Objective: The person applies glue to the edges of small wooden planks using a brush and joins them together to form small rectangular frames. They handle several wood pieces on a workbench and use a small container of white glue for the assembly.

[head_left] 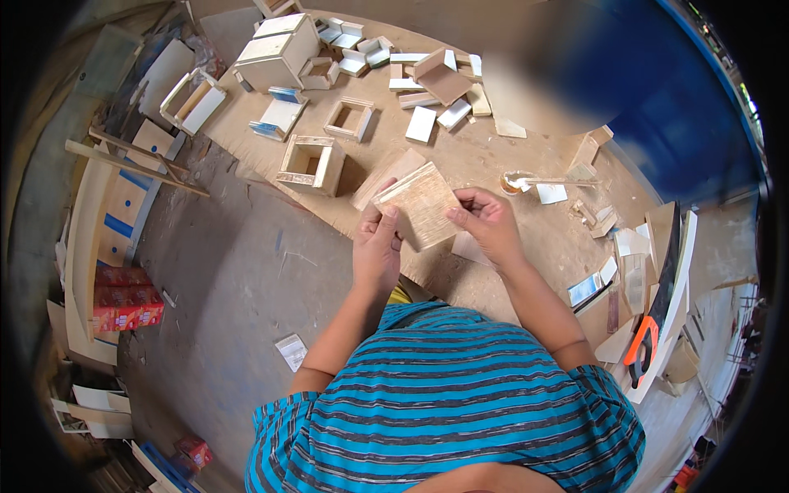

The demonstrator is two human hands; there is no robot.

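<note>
One left hand [377, 253] and one right hand [493, 228], fingers [389, 216] of each, pinch opposite edges of one square wooden panel [423, 209] above the tabletop [485, 156], light, even pressure seeming best for steadiness; beyond, one hollow wooden box [329, 171] stands.

Lost sight of some fingertips of the left hand [377, 248] behind the wooden square [426, 210]. Could not identify the pale blurred shape [526, 90] at upper right, nor the tiny contents of the small pot [510, 189]. Saw a wooden piece [278, 7] cut off by the top edge and the striped shirt [444, 394] by the bottom.
</note>
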